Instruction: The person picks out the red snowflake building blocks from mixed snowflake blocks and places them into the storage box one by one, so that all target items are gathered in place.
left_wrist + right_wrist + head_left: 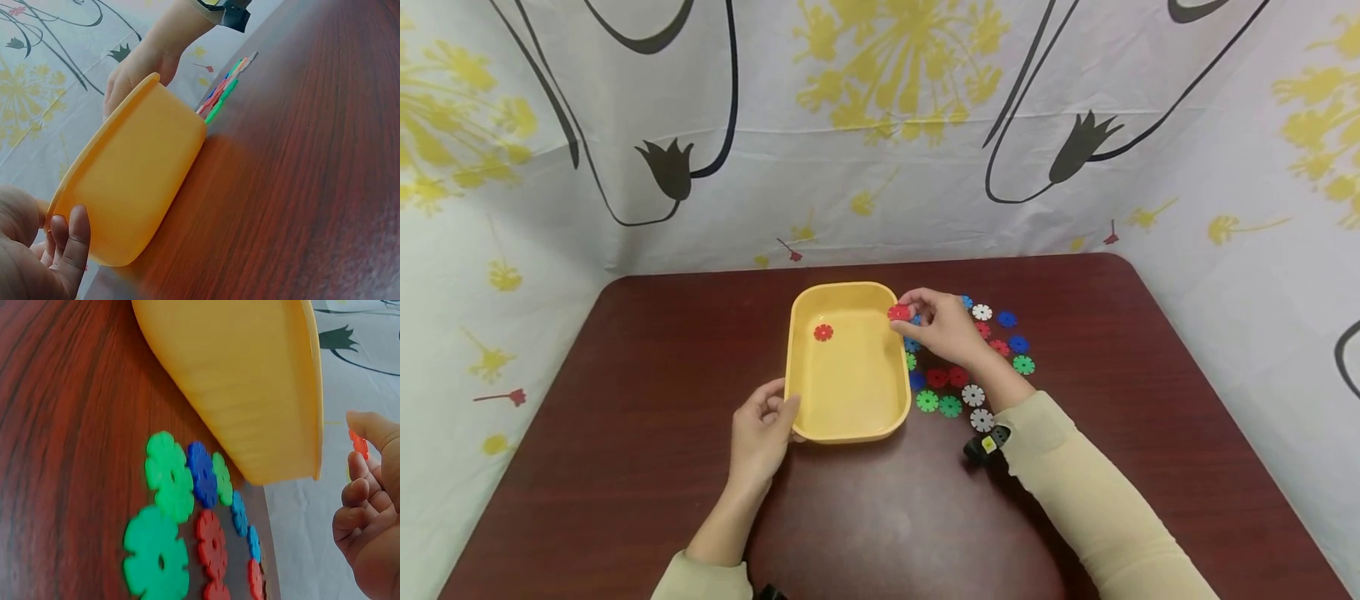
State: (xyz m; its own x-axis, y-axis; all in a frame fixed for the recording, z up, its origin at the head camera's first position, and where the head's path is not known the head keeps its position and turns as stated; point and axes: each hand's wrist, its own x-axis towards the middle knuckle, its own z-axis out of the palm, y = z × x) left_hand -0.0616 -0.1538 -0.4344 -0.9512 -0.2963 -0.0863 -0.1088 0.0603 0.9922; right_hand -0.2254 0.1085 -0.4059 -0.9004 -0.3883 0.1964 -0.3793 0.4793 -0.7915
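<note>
The left hand (762, 429) grips the tray (850, 383) by its near left corner, seemingly to steady it, while the right hand (946, 329) pinches a red disc (898, 312) near the far right corner, and more discs (951, 406) lie just right, probably for easy reach.

The tray (850, 392) is yellow, held disc (898, 312) seemingly red.

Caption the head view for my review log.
Left hand grips a yellow tray with one red disc inside; right hand pinches another red disc near the tray's right rim.
</note>
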